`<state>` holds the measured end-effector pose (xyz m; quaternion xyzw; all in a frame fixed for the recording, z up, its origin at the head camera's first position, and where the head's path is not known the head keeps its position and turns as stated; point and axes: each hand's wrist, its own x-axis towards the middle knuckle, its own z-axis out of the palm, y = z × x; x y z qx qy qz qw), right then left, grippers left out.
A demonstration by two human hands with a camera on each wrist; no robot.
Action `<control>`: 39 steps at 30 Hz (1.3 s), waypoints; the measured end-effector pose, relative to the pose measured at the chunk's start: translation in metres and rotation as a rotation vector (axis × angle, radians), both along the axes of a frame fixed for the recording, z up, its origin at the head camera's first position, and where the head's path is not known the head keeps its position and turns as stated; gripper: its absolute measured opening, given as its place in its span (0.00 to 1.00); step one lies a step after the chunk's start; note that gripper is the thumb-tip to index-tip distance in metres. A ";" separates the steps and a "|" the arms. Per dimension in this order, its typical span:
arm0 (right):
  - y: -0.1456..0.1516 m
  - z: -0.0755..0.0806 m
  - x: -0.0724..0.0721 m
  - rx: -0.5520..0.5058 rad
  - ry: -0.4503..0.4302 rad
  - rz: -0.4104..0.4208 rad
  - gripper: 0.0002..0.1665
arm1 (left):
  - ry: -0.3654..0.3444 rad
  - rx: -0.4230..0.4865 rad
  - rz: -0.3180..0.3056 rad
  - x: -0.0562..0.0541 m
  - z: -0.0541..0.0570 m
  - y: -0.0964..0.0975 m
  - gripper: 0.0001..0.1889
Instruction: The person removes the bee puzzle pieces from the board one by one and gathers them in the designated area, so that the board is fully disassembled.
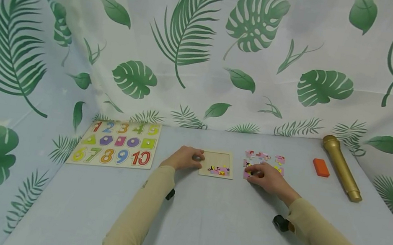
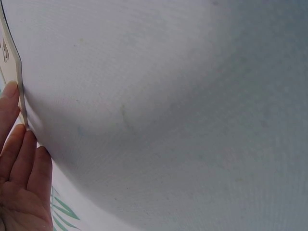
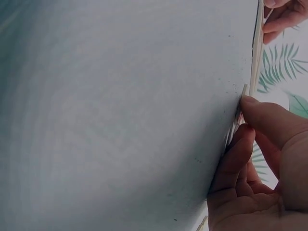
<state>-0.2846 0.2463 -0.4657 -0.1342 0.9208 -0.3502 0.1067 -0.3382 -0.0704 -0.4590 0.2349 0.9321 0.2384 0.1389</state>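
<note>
On the grey table (image 1: 211, 226), the left hand (image 1: 184, 158) steadies the puzzle tray (image 1: 217, 164) with flat fingers — at its 3 o'clock, the right hand (image 1: 266, 178) pinches a pink piece (image 1: 247, 174).

Left hand (image 1: 185, 157) rests flat; right hand (image 1: 266, 177) pinches, fingers curled.

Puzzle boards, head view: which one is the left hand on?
The small jigsaw tray, mostly unfilled, beside the left hand; not the number board farther left.
</note>
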 end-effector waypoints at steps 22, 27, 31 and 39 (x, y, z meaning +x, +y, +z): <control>-0.017 0.007 -0.004 -0.041 -0.044 -0.055 0.22 | 0.007 -0.019 -0.005 0.000 0.001 0.000 0.19; -0.044 0.014 -0.004 -0.052 -0.040 -0.022 0.19 | 0.006 -0.017 -0.001 -0.001 0.001 0.000 0.20; -0.068 0.015 -0.007 -0.055 -0.049 0.013 0.19 | 0.005 -0.018 -0.004 -0.002 0.000 -0.001 0.19; -0.096 0.010 -0.016 -0.027 -0.040 0.042 0.21 | 0.033 -0.020 -0.027 -0.003 0.000 -0.002 0.19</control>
